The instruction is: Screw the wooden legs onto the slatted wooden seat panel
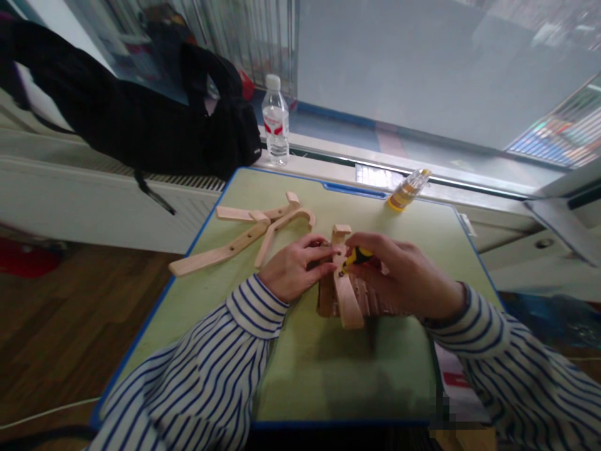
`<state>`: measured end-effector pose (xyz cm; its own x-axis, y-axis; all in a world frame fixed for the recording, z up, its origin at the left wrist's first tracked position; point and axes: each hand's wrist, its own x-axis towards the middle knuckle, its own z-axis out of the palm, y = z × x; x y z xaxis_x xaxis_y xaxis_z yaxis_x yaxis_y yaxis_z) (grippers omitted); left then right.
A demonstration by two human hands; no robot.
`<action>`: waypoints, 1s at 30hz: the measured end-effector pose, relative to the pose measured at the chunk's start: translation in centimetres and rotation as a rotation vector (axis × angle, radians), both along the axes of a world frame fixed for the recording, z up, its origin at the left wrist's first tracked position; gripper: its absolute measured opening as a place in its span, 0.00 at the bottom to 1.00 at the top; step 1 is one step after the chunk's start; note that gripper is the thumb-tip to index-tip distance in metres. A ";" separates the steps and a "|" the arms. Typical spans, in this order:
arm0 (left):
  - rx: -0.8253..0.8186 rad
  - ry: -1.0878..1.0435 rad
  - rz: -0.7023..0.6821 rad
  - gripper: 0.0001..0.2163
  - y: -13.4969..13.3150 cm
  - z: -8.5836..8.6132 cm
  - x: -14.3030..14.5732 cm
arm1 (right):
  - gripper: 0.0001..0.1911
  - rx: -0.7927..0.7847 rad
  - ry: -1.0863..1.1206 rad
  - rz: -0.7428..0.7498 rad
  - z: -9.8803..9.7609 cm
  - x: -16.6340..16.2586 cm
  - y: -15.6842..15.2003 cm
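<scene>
Well beyond the left hand [295, 266], bottled water [277, 128]

The left hand [295, 269] and right hand [406, 272] are bare. Loose off-white sleeves [197, 369] carry narrow navy stripes, gathered into cuffs [257, 307].

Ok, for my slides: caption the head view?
Left hand on a wooden piece, right hand holding a yellow tool to it.
</scene>
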<state>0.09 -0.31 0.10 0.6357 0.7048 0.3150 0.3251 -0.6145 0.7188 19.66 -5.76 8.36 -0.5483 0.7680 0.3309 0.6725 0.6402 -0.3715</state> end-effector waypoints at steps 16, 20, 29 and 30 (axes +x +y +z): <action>-0.010 0.024 0.037 0.16 -0.2 0.0 0.0 | 0.23 -0.013 0.079 -0.199 -1.5 -0.4 -0.4; 0.000 0.034 0.023 0.16 -0.2 0.0 0.1 | 0.23 -0.032 0.027 -0.142 -0.6 -0.1 -0.2; 0.028 0.004 0.031 0.16 -0.3 -0.3 0.1 | 0.22 -0.081 -0.164 0.071 2.5 0.9 0.3; 0.025 0.004 0.031 0.15 -0.3 -0.3 0.1 | 0.22 -0.087 -0.176 0.089 2.8 0.9 0.4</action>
